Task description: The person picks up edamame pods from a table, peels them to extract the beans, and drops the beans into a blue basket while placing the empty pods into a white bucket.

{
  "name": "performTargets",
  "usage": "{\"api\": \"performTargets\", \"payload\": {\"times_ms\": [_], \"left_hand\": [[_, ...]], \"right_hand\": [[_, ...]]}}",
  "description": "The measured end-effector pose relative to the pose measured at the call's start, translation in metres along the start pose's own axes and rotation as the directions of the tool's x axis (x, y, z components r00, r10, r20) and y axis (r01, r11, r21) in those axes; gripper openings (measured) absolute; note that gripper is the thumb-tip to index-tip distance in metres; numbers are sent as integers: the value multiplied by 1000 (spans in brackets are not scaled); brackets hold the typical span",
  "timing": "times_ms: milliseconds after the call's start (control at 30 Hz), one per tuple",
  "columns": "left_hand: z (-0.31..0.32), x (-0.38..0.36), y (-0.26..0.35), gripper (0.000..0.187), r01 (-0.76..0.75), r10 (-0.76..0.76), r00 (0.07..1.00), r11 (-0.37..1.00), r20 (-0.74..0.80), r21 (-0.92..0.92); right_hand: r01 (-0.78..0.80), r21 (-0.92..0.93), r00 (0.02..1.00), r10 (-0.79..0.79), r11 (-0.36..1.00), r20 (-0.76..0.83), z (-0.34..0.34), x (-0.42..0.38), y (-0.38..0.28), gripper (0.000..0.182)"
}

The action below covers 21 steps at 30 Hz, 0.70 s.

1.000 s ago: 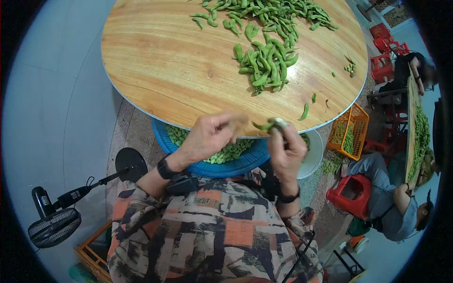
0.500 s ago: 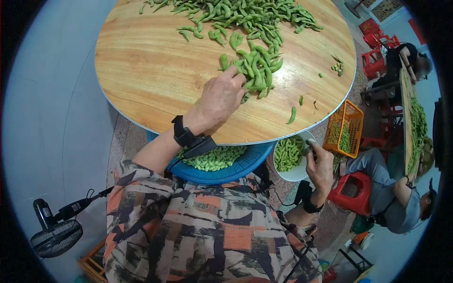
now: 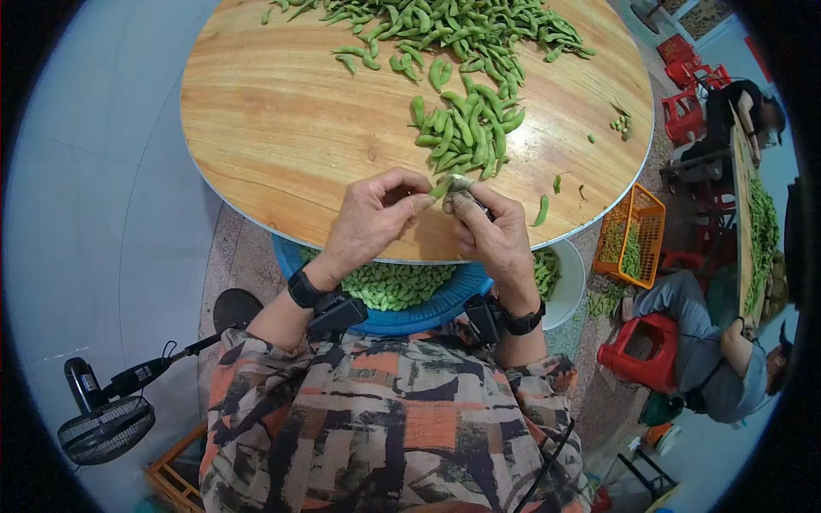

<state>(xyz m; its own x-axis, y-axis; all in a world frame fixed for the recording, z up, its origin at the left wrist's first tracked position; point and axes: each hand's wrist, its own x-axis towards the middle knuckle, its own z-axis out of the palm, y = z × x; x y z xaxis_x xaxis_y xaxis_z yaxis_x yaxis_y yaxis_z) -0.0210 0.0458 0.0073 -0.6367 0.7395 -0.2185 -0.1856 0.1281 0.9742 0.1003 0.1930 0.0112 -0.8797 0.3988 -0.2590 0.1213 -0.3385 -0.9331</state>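
Note:
My left hand (image 3: 374,214) pinches a green soybean pod (image 3: 440,188) between thumb and fingers, just over the near part of the round wooden table (image 3: 282,128). Closed around a small tool (image 3: 459,181), my right hand (image 3: 496,232) meets the left one at the pod. The tool has a shiny metal end and a dark handle; fingers hide its exact kind. Beyond both hands lies a small cluster of pods (image 3: 466,128), with a larger heap of pods (image 3: 479,30) farther back. Below the table edge, a blue basin (image 3: 385,325) holds pale green shelled beans (image 3: 398,286).
A white bucket (image 3: 575,295) with pods stands right of the basin, partly under the table. Farther right are an orange crate (image 3: 654,231), a red stool (image 3: 629,363) and two people at another pod-covered table. A fan (image 3: 107,427) is at lower left.
My left hand has drawn back from the pod cluster with a pod. My right hand has moved from above the white bucket up to the table, beside the left, still holding the tool.

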Motion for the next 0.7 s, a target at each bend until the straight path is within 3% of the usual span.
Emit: {"api": "performTargets", "payload": {"times_ms": [33,133,200,233,300,333,367,400,433,500,533,567,600,633,700], "left_hand": [[1,-3,-2,10,3,-3,1000,1000,-4,-4],[5,-7,-9,10,-105,111,992,989,-55,100],[7,-7,-13,8,-288,305,952,927,-32,240],[8,-8,-12,8,-286,302,953,928,-32,238],[9,-12,-7,7,-121,121,993,990,-5,72],[5,-10,-9,7,-119,120,993,990,-6,72],[-1,-7,-15,8,53,-21,992,965,127,-257],[-4,-5,-20,10,257,-109,949,809,295,-528],[-1,-5,-26,10,261,-113,948,809,297,-526],[7,-6,-32,14,310,-67,932,657,357,-687],[10,-7,-31,14,311,-68,932,657,357,-687],[12,-10,-27,15,256,-66,946,755,318,-604],[14,-12,-25,16,199,-59,958,839,280,-506],[16,-13,-26,16,201,-61,958,840,281,-504],[20,-16,-27,11,-53,69,984,993,162,-102]], "right_hand": [[-55,52,996,51,997,78,0,0,0,23],[-54,45,996,51,997,69,3,0,3,21],[-50,25,997,48,998,53,1,-2,4,20],[-42,9,998,41,999,43,1,-2,4,20],[-23,29,996,20,999,84,-4,-3,8,21],[-2,51,992,-5,999,124,-7,-3,9,21],[-3,53,992,-3,999,124,-9,-4,9,21],[-25,81,989,13,996,149,-11,-4,9,21],[-48,109,984,28,993,173,-13,-5,9,21],[-70,177,980,35,982,194,-18,-5,14,21],[-94,242,976,41,966,216,-19,-5,16,21],[-97,242,976,44,965,215,-18,-7,16,21],[-49,156,990,26,987,142,-14,-10,15,22],[-4,66,998,0,998,70,-11,-13,14,23],[-1,-133,1000,4,991,21,-7,-18,12,26]]}}
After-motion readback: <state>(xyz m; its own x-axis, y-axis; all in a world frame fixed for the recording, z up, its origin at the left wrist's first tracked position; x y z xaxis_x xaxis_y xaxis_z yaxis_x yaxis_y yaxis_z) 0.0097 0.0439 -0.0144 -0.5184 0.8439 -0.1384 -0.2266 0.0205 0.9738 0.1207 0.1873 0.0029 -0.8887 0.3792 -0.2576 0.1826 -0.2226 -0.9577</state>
